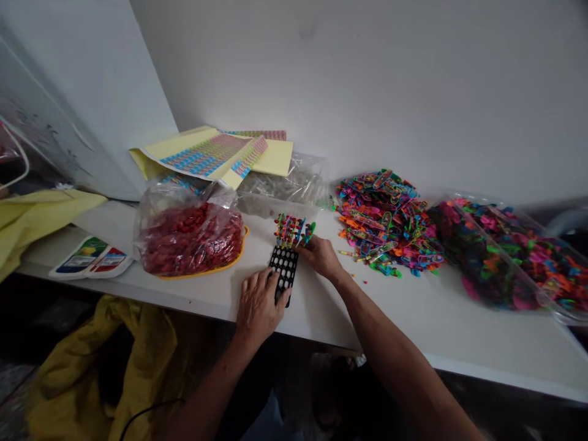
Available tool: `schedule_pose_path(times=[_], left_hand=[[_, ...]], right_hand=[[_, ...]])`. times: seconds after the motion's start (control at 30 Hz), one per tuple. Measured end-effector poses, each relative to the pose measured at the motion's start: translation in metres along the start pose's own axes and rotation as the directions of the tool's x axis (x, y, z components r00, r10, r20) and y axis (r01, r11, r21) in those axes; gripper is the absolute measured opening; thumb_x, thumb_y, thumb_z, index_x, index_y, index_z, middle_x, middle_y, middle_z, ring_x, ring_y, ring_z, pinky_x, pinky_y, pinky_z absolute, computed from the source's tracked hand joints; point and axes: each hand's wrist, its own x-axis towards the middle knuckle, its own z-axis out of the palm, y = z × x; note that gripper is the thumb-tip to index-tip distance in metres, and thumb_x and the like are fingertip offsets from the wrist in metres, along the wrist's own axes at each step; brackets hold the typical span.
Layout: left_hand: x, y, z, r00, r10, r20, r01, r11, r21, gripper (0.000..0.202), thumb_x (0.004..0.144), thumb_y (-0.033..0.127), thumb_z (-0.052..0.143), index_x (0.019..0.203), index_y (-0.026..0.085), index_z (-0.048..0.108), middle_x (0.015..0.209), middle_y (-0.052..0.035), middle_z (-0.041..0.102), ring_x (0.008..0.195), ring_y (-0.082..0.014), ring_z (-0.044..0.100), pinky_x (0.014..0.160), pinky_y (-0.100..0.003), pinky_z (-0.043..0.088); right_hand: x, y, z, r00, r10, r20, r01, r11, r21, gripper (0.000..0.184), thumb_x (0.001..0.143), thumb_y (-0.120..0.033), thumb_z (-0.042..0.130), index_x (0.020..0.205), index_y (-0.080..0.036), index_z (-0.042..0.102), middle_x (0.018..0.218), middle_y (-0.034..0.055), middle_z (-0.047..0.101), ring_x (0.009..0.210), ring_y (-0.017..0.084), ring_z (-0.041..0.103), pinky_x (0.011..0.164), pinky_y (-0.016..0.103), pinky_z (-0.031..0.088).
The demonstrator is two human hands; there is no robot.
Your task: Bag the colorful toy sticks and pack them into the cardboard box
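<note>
A black perforated tray [284, 267] lies on the white table [413, 318] in front of me. Its far rows hold several upright colourful small plastic pieces [291, 231]. My left hand [260, 303] rests on the tray's near end, fingers curled over its edge. At the tray's far right corner, my right hand [321, 255] has its fingers pinched together against the standing pieces; what it holds is hidden. A loose heap of the same colourful pieces [386, 222] lies just right of that hand.
A clear bag of small red parts [190, 236] sits left of the tray on a yellow-rimmed dish. Sticker sheets [209, 155] and clear bags [294, 184] lie against the wall. Bags of colourful pieces [500, 254] fill the right side. Yellow cloth [39, 214] hangs at left.
</note>
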Motion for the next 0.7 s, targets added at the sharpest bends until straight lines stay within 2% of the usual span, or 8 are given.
schedule_pose_path(times=[0.07,0.2,0.3,0.4,0.5,0.57,0.63,0.7], left_hand=[[0.0,0.0,0.0,1.0,0.008,-0.008,-0.008,1.0,0.002,0.042,0.097,0.045,0.054,0.126,0.016,0.062,0.133,-0.0151,0.061,0.121,-0.0331,0.052,0.1,-0.05,0.04],[0.0,-0.001,0.0,0.999,0.032,-0.026,-0.031,0.999,0.005,0.042,0.097,0.044,0.053,0.126,0.015,0.062,0.132,-0.0156,0.062,0.12,-0.0333,0.052,0.102,-0.051,0.039],[-0.001,-0.002,0.001,0.999,0.036,-0.03,-0.035,0.999,0.018,0.042,0.097,0.045,0.053,0.125,0.016,0.062,0.132,-0.0155,0.062,0.119,-0.0346,0.053,0.102,-0.051,0.038],[-0.001,-0.001,0.002,0.998,0.046,-0.042,-0.045,0.999,0.01,0.041,0.096,0.045,0.054,0.125,0.017,0.062,0.131,-0.0154,0.062,0.117,-0.035,0.053,0.101,-0.052,0.038],[-0.001,-0.001,0.004,0.997,0.052,-0.057,-0.052,0.999,-0.004,0.04,0.096,0.045,0.054,0.124,0.018,0.063,0.13,-0.0154,0.063,0.117,-0.0349,0.053,0.101,-0.052,0.038],[0.0,-0.001,0.005,0.997,0.054,-0.062,-0.054,0.999,0.001,0.04,0.096,0.045,0.054,0.123,0.017,0.063,0.13,-0.0156,0.063,0.118,-0.035,0.053,0.102,-0.053,0.038],[-0.001,-0.002,0.006,0.996,0.062,-0.068,-0.061,0.998,0.006,0.04,0.096,0.045,0.055,0.123,0.016,0.063,0.131,-0.016,0.063,0.118,-0.0353,0.053,0.103,-0.053,0.037],[-0.002,-0.004,0.005,0.992,0.074,-0.103,-0.076,0.997,-0.013,0.039,0.095,0.043,0.058,0.122,0.016,0.063,0.131,-0.0159,0.062,0.12,-0.0354,0.053,0.105,-0.053,0.037]], right_hand=[[0.005,-0.005,-0.001,1.0,0.004,0.023,-0.003,0.998,-0.069,0.018,0.088,-0.036,0.068,0.09,-0.018,0.069,0.078,0.0012,0.072,0.067,0.016,0.058,0.063,0.025,0.04],[0.002,-0.01,0.007,1.0,0.03,0.009,-0.029,0.997,-0.069,0.014,0.088,-0.031,0.069,0.086,-0.018,0.069,0.078,0.0017,0.072,0.066,0.015,0.058,0.063,0.024,0.04],[-0.011,-0.007,0.002,1.0,-0.02,-0.018,0.019,0.998,-0.051,0.013,0.092,-0.031,0.066,0.095,-0.019,0.069,0.086,0.0026,0.073,0.074,0.016,0.063,0.068,0.024,0.044],[-0.028,0.007,-0.028,0.998,-0.025,-0.056,0.012,0.977,-0.211,0.024,0.098,-0.03,0.057,0.118,-0.02,0.065,0.11,0.0075,0.071,0.09,0.017,0.066,0.078,0.025,0.048],[-0.036,0.031,-0.07,0.993,0.119,-0.028,-0.114,0.822,-0.558,0.03,0.096,-0.018,0.053,0.124,-0.018,0.064,0.125,0.0136,0.065,0.101,0.023,0.065,0.08,0.029,0.047],[-0.037,0.046,-0.09,0.983,0.183,0.023,-0.126,0.759,-0.639,0.025,0.092,-0.013,0.054,0.112,-0.016,0.068,0.116,0.0148,0.068,0.095,0.024,0.066,0.076,0.029,0.045],[-0.036,0.055,-0.1,0.98,0.192,0.055,-0.114,0.765,-0.634,0.018,0.09,-0.012,0.054,0.097,-0.016,0.07,0.102,0.0138,0.07,0.086,0.023,0.066,0.072,0.029,0.044],[-0.038,0.054,-0.1,0.985,0.165,0.054,-0.098,0.783,-0.614,0.016,0.091,-0.014,0.053,0.094,-0.016,0.068,0.098,0.0123,0.07,0.084,0.022,0.065,0.072,0.028,0.043]])
